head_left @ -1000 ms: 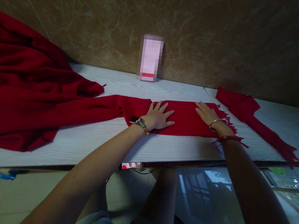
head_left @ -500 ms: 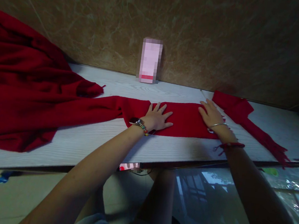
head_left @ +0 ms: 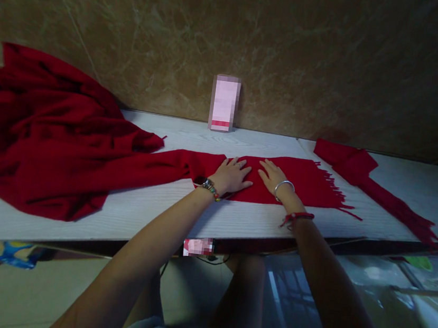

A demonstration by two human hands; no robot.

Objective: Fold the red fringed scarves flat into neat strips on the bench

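Observation:
A long red scarf (head_left: 300, 182) with a fringed right end lies along the white wood-grain table. My left hand (head_left: 231, 178) rests flat on it with the fingers spread, near a crease where the flat section meets gathered cloth. Just to the right, my right hand (head_left: 275, 179) also presses flat on the scarf, fingers stretched out. From the crease the cloth runs left into a large loose red heap (head_left: 57, 149). A separate-looking folded red fringed piece (head_left: 361, 173) lies at the right; whether it joins the scarf cannot be seen.
A blurred pink box-shaped item (head_left: 224, 103) stands against the brown marbled wall (head_left: 159, 34) behind the table (head_left: 150, 206). Below the front edge are a small pink item (head_left: 198, 246), a blue package (head_left: 10, 253) and clear plastic (head_left: 379, 290) at the right.
My right hand has slid left across the scarf towards my left hand, uncovering the fringed end. My left hand stays at the crease. The view has shifted slightly.

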